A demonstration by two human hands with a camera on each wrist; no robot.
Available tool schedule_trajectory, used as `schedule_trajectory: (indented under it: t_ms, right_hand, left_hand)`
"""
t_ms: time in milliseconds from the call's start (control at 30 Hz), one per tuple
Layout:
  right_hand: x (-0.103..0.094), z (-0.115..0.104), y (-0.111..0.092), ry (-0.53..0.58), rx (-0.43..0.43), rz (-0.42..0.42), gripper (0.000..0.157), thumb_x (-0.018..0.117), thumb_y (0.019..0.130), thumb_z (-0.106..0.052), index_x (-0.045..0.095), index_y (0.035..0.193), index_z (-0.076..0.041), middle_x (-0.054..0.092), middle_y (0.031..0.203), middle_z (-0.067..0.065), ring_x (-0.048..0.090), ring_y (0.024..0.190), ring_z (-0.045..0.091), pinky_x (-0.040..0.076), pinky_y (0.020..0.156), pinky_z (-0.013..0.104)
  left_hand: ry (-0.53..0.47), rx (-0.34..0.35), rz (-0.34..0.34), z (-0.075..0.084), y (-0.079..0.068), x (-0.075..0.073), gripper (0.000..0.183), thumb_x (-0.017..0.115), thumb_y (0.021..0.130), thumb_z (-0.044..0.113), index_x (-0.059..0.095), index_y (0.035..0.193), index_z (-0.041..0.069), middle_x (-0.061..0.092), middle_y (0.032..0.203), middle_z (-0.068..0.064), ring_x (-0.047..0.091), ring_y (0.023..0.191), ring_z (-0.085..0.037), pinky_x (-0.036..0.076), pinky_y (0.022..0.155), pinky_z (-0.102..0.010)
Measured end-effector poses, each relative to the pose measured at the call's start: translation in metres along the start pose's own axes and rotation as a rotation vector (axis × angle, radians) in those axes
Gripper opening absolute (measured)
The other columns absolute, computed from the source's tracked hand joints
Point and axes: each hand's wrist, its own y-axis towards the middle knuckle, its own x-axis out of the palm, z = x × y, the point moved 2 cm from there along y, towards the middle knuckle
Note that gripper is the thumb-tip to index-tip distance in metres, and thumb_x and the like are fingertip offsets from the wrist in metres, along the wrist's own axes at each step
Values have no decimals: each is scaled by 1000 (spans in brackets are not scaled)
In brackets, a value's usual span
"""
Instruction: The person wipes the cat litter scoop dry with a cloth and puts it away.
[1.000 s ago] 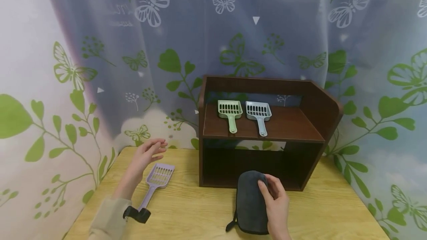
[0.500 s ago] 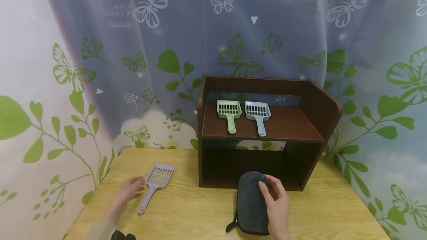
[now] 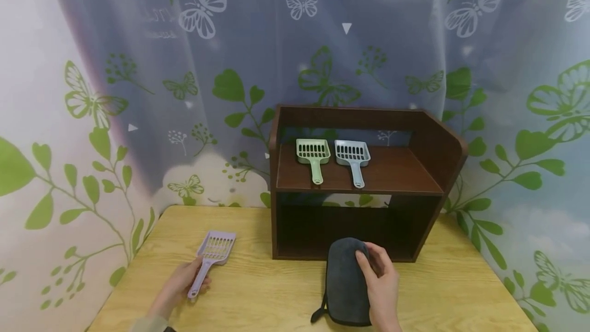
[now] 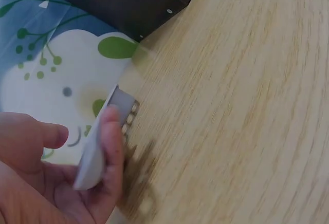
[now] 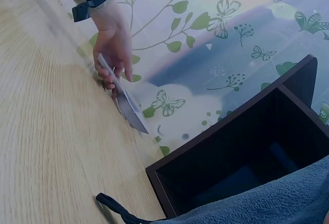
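Note:
In the head view my left hand (image 3: 181, 282) is at the handle of a lilac slotted litter scoop (image 3: 201, 276) on the left of the table. In the left wrist view the fingers (image 4: 111, 142) curl round the scoop's handle (image 4: 91, 165), with the thumb standing off it. The right wrist view shows the scoop (image 5: 128, 106) tilted, its head low by the wood. My right hand (image 3: 383, 283) grips the upper right edge of a dark grey fabric pouch (image 3: 346, 286) with a loop at its lower left.
A dark brown two-level shelf (image 3: 428, 158) stands at the back of the table (image 3: 258, 301). On its upper board lie a green litter scoop (image 3: 315, 165) and a light blue one (image 3: 356, 168), side by side. A patterned curtain (image 3: 239, 24) hangs behind.
My left hand has come down and back from beyond the lilac scoop, then in to its handle, and now grips it. The right hand and the pouch have stayed put.

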Motion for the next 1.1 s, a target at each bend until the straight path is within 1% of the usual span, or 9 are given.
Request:
schedule_trajectory:
  t_ms: [100,167,267,367,533,633,833,933,1100]
  right_hand:
    - [1,-1,-1,5,-13,-4,37,74,95,-21,63,125,-2,68,110,-9,63,102,6,53,82,17]
    - [1,-1,-1,4,-16,-4,37,74,95,-21,63,125,-3,68,110,-9,63,102,6,53,82,16]
    - [1,-1,-1,0,-10,-6,37,74,95,-21,63,125,-3,68,110,-9,63,102,6,53,83,16]
    - [1,-2,0,-11,-9,-7,37,74,95,-21,63,126,-3,68,110,-10,62,103,6,52,83,16]
    - [1,-3,1,-17,-6,-3,38,73,95,-20,62,127,-3,67,109,-11,62,103,5,52,84,15]
    - [0,-4,1,-18,-3,0,38,73,96,-20,62,127,-3,67,109,-12,62,103,4,51,84,15]
    - [1,-3,3,-18,-2,8,38,73,95,-19,62,128,-2,68,108,-13,62,103,4,52,83,15]
    - [1,-3,2,-17,-1,6,38,73,95,-20,62,127,-2,68,108,-14,63,103,3,52,83,15]
    - [2,-4,0,-12,-6,6,38,73,96,-19,62,127,-1,68,107,-14,63,102,3,52,83,15]
  left_hand:
    - [32,0,8,-3,0,0,54,29,113,28,59,109,-17,64,78,-5,57,62,-8,49,54,-18]
    - [31,-12,-8,-5,-1,0,56,25,113,27,62,110,-14,62,76,-3,52,60,-6,44,51,-16]
    - [-12,-33,-42,-7,-3,-1,57,20,113,25,63,110,-11,55,73,0,43,56,-2,38,48,-13]
    - [-45,-31,-64,-8,-6,-2,54,19,112,21,63,107,-10,51,71,3,38,54,0,35,47,-11]
    - [-4,17,-90,-4,-15,-2,50,25,112,22,59,117,-14,49,72,4,37,54,1,33,47,-11]
    - [21,41,-131,2,-23,1,50,27,112,23,52,127,-18,48,74,4,36,55,1,32,47,-11]
    - [81,75,-237,12,-34,13,53,28,112,27,52,129,-17,47,75,5,35,55,2,34,47,-10]
    - [105,92,-275,16,-39,21,54,29,112,27,53,128,-17,49,74,5,35,54,2,35,47,-9]
    - [127,98,-293,22,-45,34,53,30,111,29,57,125,-15,49,72,6,35,53,2,34,46,-10]
